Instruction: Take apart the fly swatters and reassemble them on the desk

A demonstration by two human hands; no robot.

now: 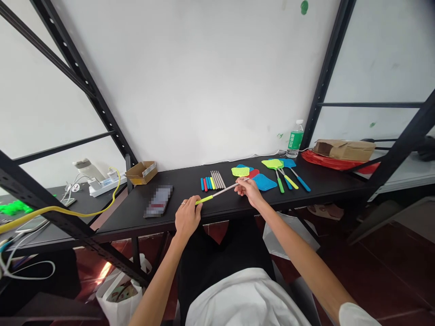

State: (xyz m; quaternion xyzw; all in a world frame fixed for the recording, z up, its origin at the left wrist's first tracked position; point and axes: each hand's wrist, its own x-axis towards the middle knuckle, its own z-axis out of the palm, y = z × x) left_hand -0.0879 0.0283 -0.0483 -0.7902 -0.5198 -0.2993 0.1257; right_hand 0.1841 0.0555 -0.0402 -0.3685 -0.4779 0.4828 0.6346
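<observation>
My left hand [188, 216] is closed around a yellow handle [205, 199] with a metal rod [225, 189] coming out of it. At the rod's other end, my right hand [249, 190] pinches the metal between thumb and fingers. Beyond my hands lie several loose coloured grips [208, 183] in blue, red and yellow, beside a row of metal rods [218, 179]. Loose fly swatter heads in yellow, red and blue [265, 182] lie behind and right of my right hand. Farther right are several whole fly swatters [286, 174] with heads, rods and handles joined.
A phone [158, 201] and a small open cardboard box [141, 172] sit on the black table's left part. A water bottle [295, 139] stands at the back right, near a brown package [344, 150] on red plastic. Black shelf posts flank the table; a yellow cable [68, 208] crosses at left.
</observation>
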